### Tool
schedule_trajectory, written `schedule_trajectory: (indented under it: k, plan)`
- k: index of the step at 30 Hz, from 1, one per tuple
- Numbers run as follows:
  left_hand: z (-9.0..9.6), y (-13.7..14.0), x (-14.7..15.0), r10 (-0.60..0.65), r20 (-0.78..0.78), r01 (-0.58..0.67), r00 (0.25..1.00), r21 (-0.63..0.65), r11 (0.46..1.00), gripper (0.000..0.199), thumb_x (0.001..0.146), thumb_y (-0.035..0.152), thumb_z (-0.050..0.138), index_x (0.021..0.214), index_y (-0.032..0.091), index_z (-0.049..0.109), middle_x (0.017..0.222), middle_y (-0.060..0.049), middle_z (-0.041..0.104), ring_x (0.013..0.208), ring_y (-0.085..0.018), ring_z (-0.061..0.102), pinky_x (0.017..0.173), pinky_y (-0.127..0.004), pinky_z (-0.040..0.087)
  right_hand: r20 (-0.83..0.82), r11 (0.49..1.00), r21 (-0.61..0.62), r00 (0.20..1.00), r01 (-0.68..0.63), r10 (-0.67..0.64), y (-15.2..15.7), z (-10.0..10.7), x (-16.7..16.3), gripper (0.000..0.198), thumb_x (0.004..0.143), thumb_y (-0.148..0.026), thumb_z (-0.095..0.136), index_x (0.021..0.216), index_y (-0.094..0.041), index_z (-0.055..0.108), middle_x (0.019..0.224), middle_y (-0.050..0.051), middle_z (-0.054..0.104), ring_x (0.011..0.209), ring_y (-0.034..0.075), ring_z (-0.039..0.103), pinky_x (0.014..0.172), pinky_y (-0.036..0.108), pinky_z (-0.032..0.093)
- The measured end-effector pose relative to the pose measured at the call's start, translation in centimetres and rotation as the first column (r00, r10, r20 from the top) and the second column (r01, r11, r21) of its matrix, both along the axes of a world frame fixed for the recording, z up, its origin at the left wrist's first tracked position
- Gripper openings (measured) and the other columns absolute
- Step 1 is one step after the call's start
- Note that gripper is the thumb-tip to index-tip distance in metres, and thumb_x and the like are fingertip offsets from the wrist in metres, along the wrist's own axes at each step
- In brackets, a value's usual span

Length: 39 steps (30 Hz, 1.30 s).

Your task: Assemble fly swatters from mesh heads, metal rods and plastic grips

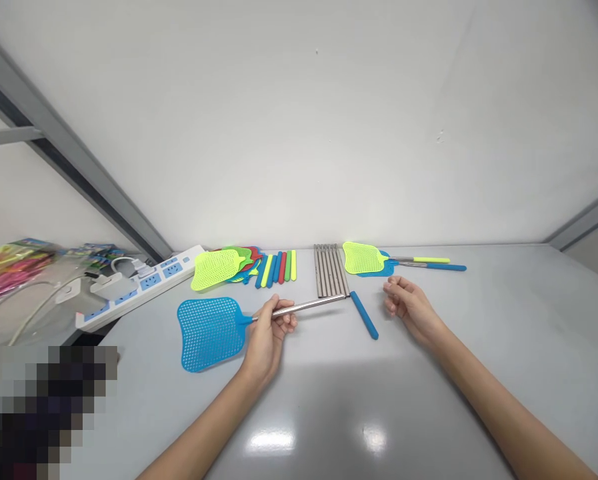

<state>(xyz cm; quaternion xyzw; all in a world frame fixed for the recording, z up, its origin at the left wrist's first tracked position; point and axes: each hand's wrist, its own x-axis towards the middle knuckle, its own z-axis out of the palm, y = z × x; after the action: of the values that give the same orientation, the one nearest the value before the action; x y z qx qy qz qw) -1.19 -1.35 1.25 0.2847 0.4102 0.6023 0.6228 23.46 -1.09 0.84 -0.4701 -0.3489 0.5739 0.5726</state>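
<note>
My left hand (269,337) is closed around the metal rod (311,305) of a blue fly swatter, near where it joins the perforated blue swatter head (213,333). The rod points right, and its far end is close to the top of a blue handle (364,315); whether they touch I cannot tell. That handle lies slanted on the table. To the right of it, my right hand (411,312) hovers with loosely curled fingers, slightly apart, nothing visible in them. Several bare metal rods (330,270) lie side by side just beyond the held rod.
Loose swatter heads (216,268) are piled at the back left beside several coloured handles (282,268). Behind my right hand lie swatters with handles, a yellow-green one (363,258) over a blue one. A power strip (151,287) with plugs and bagged items (16,270) sit left.
</note>
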Motion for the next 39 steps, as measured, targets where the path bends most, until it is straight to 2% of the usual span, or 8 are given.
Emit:
schedule_trajectory:
  k: [4, 9, 15, 21, 23, 28, 34, 39]
  plan:
    - [0.2, 0.0, 0.1, 0.006, 0.001, -0.006, 1.000, -0.016, 1.000, 0.022, 0.070, 0.031, 0.055, 0.063, 0.011, 0.062, 0.043, 0.003, 0.044, 0.043, -0.008, 0.047, 0.043, -0.019, 0.035, 0.270, 0.985, -0.024, 0.948, -0.170, 0.170, -0.4, -0.3, -0.9, 0.024, 0.070, -0.039, 0.054, 0.086, -0.023, 0.045, 0.057, -0.007, 0.039, 0.037, 0.007, 0.039, 0.036, 0.021, 0.030]
    - [0.4, 0.1, 0.1, 0.009, -0.002, -0.009, 1.000, -0.007, 1.000, 0.022, 0.070, 0.030, 0.055, 0.062, 0.011, 0.062, 0.043, 0.003, 0.044, 0.043, -0.008, 0.047, 0.043, -0.019, 0.035, 0.643, 0.924, 0.033, 0.716, -0.380, 0.271, -0.9, -0.5, -1.0, 0.046, 0.063, -0.029, 0.062, 0.105, -0.028, 0.045, 0.072, -0.003, 0.044, 0.050, 0.008, 0.040, 0.050, 0.023, 0.037]
    - [0.1, 0.1, 0.0, 0.010, 0.000, -0.010, 1.000, -0.013, 1.000, 0.022, 0.070, 0.031, 0.055, 0.063, 0.010, 0.061, 0.043, 0.003, 0.044, 0.043, -0.008, 0.047, 0.043, -0.019, 0.034, 0.727, 0.940, 0.000, 0.646, -0.340, 0.233, -0.2, -0.2, 1.4, 0.032, 0.070, -0.027, 0.052, 0.102, -0.025, 0.051, 0.071, -0.001, 0.044, 0.051, 0.009, 0.038, 0.050, 0.024, 0.035]
    - [0.1, 0.2, 0.0, 0.006, 0.000, -0.006, 1.000, -0.018, 1.000, 0.023, 0.071, 0.031, 0.055, 0.064, 0.010, 0.061, 0.044, 0.003, 0.044, 0.044, -0.007, 0.046, 0.044, -0.019, 0.034, 0.798, 0.940, -0.046, 0.553, -0.338, 0.238, 0.2, -0.1, 2.5, 0.039, 0.069, -0.033, 0.053, 0.107, -0.024, 0.048, 0.078, 0.000, 0.047, 0.056, 0.010, 0.038, 0.056, 0.025, 0.036]
    - [0.1, 0.2, 0.0, 0.005, 0.000, -0.005, 1.000, -0.018, 1.000, 0.023, 0.071, 0.031, 0.055, 0.064, 0.010, 0.061, 0.044, 0.003, 0.044, 0.044, -0.008, 0.046, 0.044, -0.019, 0.034, 0.774, 0.937, -0.050, 0.580, -0.346, 0.255, 0.3, -0.2, 2.6, 0.039, 0.069, -0.033, 0.053, 0.106, -0.023, 0.048, 0.075, -0.001, 0.046, 0.057, 0.010, 0.039, 0.054, 0.024, 0.037]
    - [0.0, 0.2, 0.0, 0.011, -0.009, -0.011, 1.000, -0.023, 1.000, 0.023, 0.071, 0.031, 0.055, 0.064, 0.010, 0.061, 0.043, 0.003, 0.043, 0.043, -0.008, 0.046, 0.043, -0.018, 0.034, 0.591, 0.937, -0.075, 0.742, -0.341, 0.317, 0.6, -0.2, 2.9, 0.040, 0.070, -0.035, 0.052, 0.108, -0.023, 0.047, 0.071, 0.000, 0.041, 0.057, 0.010, 0.039, 0.040, 0.019, 0.034]
    - [-0.1, 0.1, -0.1, 0.007, -0.010, -0.007, 1.000, -0.022, 1.000, 0.023, 0.071, 0.031, 0.054, 0.065, 0.010, 0.061, 0.043, 0.003, 0.044, 0.044, -0.008, 0.046, 0.043, -0.018, 0.034, 0.357, 0.954, -0.002, 0.891, -0.301, 0.281, 0.4, -0.1, 2.3, 0.027, 0.072, -0.035, 0.052, 0.095, -0.021, 0.053, 0.065, 0.000, 0.044, 0.058, 0.012, 0.044, 0.041, 0.022, 0.036]
    - [0.0, 0.0, 0.0, -0.004, -0.014, 0.004, 1.000, -0.014, 1.000, 0.023, 0.071, 0.031, 0.054, 0.065, 0.010, 0.061, 0.043, 0.003, 0.044, 0.043, -0.007, 0.046, 0.044, -0.018, 0.034, 0.092, 0.924, -0.018, 0.919, -0.382, 0.382, -0.2, 0.2, 1.2, 0.017, 0.076, -0.032, 0.048, 0.084, -0.018, 0.053, 0.057, 0.000, 0.044, 0.049, 0.009, 0.040, 0.040, 0.021, 0.034]
